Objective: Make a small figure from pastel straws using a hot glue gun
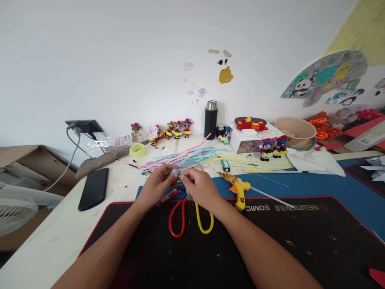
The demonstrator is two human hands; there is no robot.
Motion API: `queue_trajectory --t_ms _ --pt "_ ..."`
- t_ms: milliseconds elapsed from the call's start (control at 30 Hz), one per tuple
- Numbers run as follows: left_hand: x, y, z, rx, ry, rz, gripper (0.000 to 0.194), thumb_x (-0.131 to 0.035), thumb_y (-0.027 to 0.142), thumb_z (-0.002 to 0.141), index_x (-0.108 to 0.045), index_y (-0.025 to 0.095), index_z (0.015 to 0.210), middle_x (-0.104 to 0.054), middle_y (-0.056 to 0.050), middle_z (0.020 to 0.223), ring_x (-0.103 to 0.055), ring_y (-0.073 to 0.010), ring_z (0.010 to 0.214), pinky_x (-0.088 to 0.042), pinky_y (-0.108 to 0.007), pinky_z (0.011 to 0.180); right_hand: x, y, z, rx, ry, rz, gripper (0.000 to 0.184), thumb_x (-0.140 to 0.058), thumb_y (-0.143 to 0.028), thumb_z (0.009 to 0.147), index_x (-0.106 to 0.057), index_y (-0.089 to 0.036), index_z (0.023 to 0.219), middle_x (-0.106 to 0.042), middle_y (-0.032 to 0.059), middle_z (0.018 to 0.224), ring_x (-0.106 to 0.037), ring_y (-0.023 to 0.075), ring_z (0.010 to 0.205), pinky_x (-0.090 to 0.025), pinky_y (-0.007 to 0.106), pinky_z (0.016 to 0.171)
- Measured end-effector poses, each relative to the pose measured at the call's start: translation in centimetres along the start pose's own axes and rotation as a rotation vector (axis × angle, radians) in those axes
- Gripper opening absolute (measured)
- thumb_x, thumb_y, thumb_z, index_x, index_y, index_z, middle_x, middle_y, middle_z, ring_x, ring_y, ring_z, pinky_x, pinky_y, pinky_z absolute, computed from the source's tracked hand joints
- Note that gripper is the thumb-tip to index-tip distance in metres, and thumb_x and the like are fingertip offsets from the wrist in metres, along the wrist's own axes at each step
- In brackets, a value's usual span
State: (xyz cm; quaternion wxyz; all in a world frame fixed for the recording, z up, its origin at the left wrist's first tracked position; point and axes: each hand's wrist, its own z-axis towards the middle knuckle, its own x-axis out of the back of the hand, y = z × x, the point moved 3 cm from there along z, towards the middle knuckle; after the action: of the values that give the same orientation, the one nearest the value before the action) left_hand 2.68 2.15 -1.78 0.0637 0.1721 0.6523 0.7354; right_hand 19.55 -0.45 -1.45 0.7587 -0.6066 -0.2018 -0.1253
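My left hand and my right hand meet over the desk, fingers pinched together on a small green and purple pipe-cleaner piece. A thin purple strand arcs from it towards the right hand. Just beneath the hands lie scissors with one red and one yellow handle on the black mat. A pile of pastel pipe cleaners lies just beyond the hands.
A yellow glue gun lies right of the hands, a black phone to the left. Small colourful figures, a black flask, a white box, a bowl and a yellow tape roll stand near the wall.
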Motion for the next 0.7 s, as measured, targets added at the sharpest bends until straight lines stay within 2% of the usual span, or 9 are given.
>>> queue_trajectory --t_ms 333,467,567,700 --pt "-0.1 -1.1 -0.3 -0.019 -0.008 0.172 0.043 -0.065 0.052 0.094 -0.063 0.019 0.122 -0.071 -0.003 0.090 -0.064 -0.0167 0.070 -0.052 -0.029 0.066 -0.1 0.2 0.0 -0.022 -0.011 -0.069 0.019 -0.057 -0.026 0.097 -0.070 -0.019 0.084 -0.064 -0.0014 0.066 -0.051 0.0134 0.058 -0.031 0.026 0.058" --pt "-0.1 -1.3 -0.4 -0.028 -0.014 0.242 0.042 -0.065 0.051 0.094 -0.065 0.019 0.123 -0.073 -0.005 0.093 -0.067 -0.0192 0.078 -0.053 -0.030 0.071 -0.1 0.2 0.0 -0.033 -0.033 -0.115 0.018 -0.059 -0.028 0.097 -0.069 -0.019 0.085 -0.066 -0.0011 0.068 -0.053 0.0133 0.059 -0.032 0.027 0.059" --pt "-0.2 -1.4 -0.3 -0.006 -0.028 0.196 0.042 -0.065 0.050 0.094 -0.064 0.020 0.124 -0.073 -0.004 0.093 -0.068 -0.0194 0.080 -0.054 -0.031 0.072 -0.1 0.2 0.0 -0.037 -0.055 -0.122 0.018 -0.061 -0.032 0.098 -0.069 -0.020 0.088 -0.067 -0.0008 0.070 -0.055 0.0136 0.060 -0.033 0.027 0.060" --pt "-0.4 -1.1 0.0 0.030 -0.037 0.015 0.046 -0.070 0.053 0.090 -0.064 0.019 0.120 -0.071 -0.002 0.088 -0.064 -0.0167 0.069 -0.053 -0.029 0.063 -0.1 0.1 -0.1 -0.031 -0.087 -0.089 0.015 -0.062 -0.033 0.098 -0.068 -0.020 0.098 -0.070 0.0000 0.076 -0.059 0.0146 0.064 -0.034 0.026 0.061"
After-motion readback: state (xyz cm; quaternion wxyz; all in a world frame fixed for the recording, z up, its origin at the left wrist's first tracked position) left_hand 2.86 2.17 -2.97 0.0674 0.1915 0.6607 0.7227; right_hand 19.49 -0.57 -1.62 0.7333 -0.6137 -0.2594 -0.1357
